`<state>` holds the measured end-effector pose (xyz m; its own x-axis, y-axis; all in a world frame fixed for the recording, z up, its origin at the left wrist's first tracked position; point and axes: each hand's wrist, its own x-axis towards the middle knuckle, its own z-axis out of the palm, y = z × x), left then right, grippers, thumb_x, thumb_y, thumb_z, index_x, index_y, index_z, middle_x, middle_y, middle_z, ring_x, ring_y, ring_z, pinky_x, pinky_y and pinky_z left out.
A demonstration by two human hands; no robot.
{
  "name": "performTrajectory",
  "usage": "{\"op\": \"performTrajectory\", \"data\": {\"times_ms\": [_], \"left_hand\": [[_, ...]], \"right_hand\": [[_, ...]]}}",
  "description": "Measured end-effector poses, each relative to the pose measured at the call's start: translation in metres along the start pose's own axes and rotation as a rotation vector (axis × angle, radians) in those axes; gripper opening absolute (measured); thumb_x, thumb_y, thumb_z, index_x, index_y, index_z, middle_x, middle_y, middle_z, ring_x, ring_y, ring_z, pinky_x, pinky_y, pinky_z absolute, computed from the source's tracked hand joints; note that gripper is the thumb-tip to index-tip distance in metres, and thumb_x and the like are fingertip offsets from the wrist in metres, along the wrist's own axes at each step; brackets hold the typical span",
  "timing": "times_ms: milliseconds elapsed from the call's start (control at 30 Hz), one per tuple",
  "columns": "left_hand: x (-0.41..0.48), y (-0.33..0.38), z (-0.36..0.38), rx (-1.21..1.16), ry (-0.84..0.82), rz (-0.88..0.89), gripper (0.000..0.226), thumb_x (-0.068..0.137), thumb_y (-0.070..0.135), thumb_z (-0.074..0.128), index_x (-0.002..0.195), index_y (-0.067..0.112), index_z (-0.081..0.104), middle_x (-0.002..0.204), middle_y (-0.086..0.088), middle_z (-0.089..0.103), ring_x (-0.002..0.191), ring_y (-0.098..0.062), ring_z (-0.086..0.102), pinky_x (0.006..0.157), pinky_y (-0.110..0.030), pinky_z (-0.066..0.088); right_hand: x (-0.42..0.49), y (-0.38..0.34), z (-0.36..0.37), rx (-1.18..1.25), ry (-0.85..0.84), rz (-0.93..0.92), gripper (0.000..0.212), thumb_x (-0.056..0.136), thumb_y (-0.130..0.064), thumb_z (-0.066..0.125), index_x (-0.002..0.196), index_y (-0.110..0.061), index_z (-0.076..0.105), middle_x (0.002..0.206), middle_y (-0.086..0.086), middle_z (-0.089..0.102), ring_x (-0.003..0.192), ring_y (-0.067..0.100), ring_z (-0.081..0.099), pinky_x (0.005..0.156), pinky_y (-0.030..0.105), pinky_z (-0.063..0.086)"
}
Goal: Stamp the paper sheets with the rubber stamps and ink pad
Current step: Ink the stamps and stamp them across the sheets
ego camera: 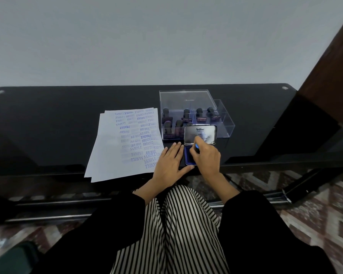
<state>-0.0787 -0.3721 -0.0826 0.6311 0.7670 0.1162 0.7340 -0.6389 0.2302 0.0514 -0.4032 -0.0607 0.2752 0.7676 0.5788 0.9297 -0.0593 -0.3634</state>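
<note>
A stack of white paper sheets (115, 147) covered with blue stamped words lies on the black table (48, 119). To its right sits the open ink pad (188, 157), its metal lid (200, 134) standing up behind it. My right hand (206, 157) grips a rubber stamp with a blue knob (197, 146) and holds it down on the blue pad. My left hand (169, 163) lies flat, fingers spread, on the lower right corner of the paper beside the pad.
A clear plastic box (194, 113) holding several dark rubber stamps stands behind the ink pad, its lid open. A dark wooden post (329, 62) rises at the right. The table's near edge runs just below my hands.
</note>
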Motion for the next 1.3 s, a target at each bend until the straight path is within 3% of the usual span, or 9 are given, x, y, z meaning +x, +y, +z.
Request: {"op": "performTrajectory", "data": {"times_ms": [367, 467, 567, 933, 1133, 1300], "left_hand": [[0.001, 0.001, 0.0, -0.042, 0.037, -0.004, 0.1, 0.071, 0.072, 0.001, 0.149, 0.01, 0.014, 0.157, -0.004, 0.013, 0.146, -0.015, 0.005, 0.118, -0.031, 0.0], [0.001, 0.001, 0.0, -0.047, 0.036, -0.004, 0.091, 0.081, 0.072, 0.014, 0.149, 0.011, 0.013, 0.158, -0.003, 0.012, 0.146, -0.015, 0.005, 0.117, -0.03, -0.001], [0.001, 0.0, -0.001, -0.056, 0.04, -0.009, 0.077, 0.092, 0.058, 0.034, 0.149, 0.011, 0.013, 0.158, -0.003, 0.011, 0.146, -0.014, 0.004, 0.118, -0.03, -0.001], [0.001, 0.001, -0.001, -0.09, 0.048, -0.019, 0.076, 0.092, 0.056, 0.038, 0.148, 0.011, 0.016, 0.157, -0.003, 0.015, 0.146, -0.015, 0.007, 0.118, -0.03, 0.001], [0.002, 0.002, -0.003, -0.119, 0.051, -0.024, 0.078, 0.09, 0.056, 0.042, 0.148, 0.009, 0.019, 0.156, -0.004, 0.017, 0.146, -0.016, 0.009, 0.118, -0.032, 0.003], [0.002, -0.001, -0.023, -0.315, -0.076, -0.018, 0.075, 0.092, 0.045, 0.049, 0.148, 0.007, 0.018, 0.156, -0.007, 0.018, 0.145, -0.019, 0.014, 0.118, -0.032, 0.011]], "right_hand": [[0.01, 0.002, 0.006, 0.029, -0.039, -0.008, 0.015, 0.073, -0.003, 0.068, 0.073, -0.006, 0.053, 0.049, 0.009, 0.054, 0.042, 0.024, 0.049, 0.04, 0.027, 0.036], [0.01, 0.002, 0.007, 0.043, -0.04, 0.006, 0.013, 0.075, -0.005, 0.066, 0.075, -0.006, 0.053, 0.052, 0.01, 0.056, 0.045, 0.025, 0.051, 0.041, 0.029, 0.039], [0.009, 0.001, 0.007, 0.052, -0.041, 0.042, 0.012, 0.077, -0.004, 0.065, 0.075, -0.004, 0.053, 0.053, 0.011, 0.056, 0.046, 0.024, 0.049, 0.043, 0.029, 0.038], [0.006, -0.004, 0.006, 0.02, -0.036, 0.11, 0.01, 0.08, -0.008, 0.065, 0.08, -0.004, 0.055, 0.057, 0.012, 0.059, 0.05, 0.028, 0.057, 0.045, 0.029, 0.038], [0.008, -0.006, 0.002, -0.025, -0.109, 0.11, 0.01, 0.085, -0.013, 0.06, 0.087, -0.004, 0.055, 0.064, 0.015, 0.062, 0.059, 0.031, 0.06, 0.05, 0.033, 0.041], [0.021, -0.007, -0.005, -0.103, -0.265, 0.164, 0.011, 0.09, -0.02, 0.054, 0.092, -0.01, 0.051, 0.078, 0.014, 0.065, 0.075, 0.032, 0.062, 0.063, 0.039, 0.049]]}}
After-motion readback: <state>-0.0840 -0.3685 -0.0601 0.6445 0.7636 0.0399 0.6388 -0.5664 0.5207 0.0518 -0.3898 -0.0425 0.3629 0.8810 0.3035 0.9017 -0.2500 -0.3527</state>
